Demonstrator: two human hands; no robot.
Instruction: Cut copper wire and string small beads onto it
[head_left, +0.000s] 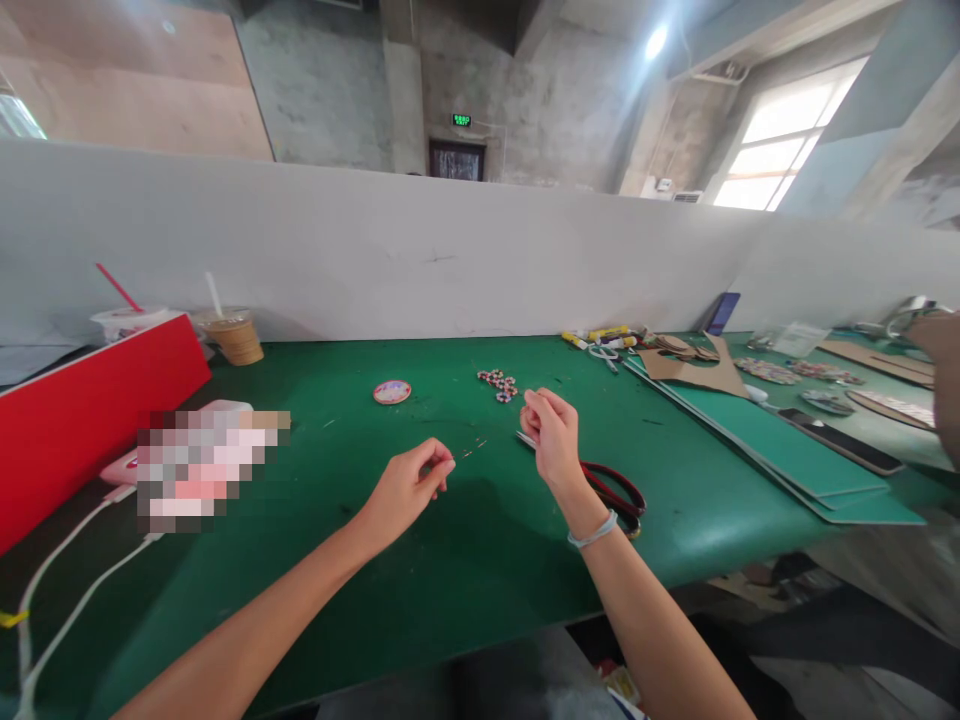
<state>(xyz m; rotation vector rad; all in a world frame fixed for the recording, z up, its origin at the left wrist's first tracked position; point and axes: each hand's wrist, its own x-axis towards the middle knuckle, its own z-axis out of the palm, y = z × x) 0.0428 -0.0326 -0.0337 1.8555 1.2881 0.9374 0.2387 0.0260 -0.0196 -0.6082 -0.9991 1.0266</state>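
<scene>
My left hand point(416, 475) is held over the green tabletop point(465, 570), thumb and fingertips pressed together in a pinch. Higher and to the right, my right hand point(553, 430) has its fingers curled closed, with a pale band around the wrist. What either hand pinches is too small to make out. Tiny thin glints point(474, 449) show between the two hands; I cannot tell what they are. Scissors with dark red handles point(619, 490) lie partly hidden beneath my right hand. Beyond the hands are a small cluster of colourful bead-like pieces point(499, 384) and a round decorated disc point(392, 391).
At left stand a red panel point(112, 410), an iced drink cup point(234, 337) and a blurred-out pink item with white cables point(67, 620). On the right are green boards point(772, 450), cut cardboard point(697, 365), a dark phone point(840, 441) and yellow tubes point(607, 332). A white partition point(450, 260) closes the back.
</scene>
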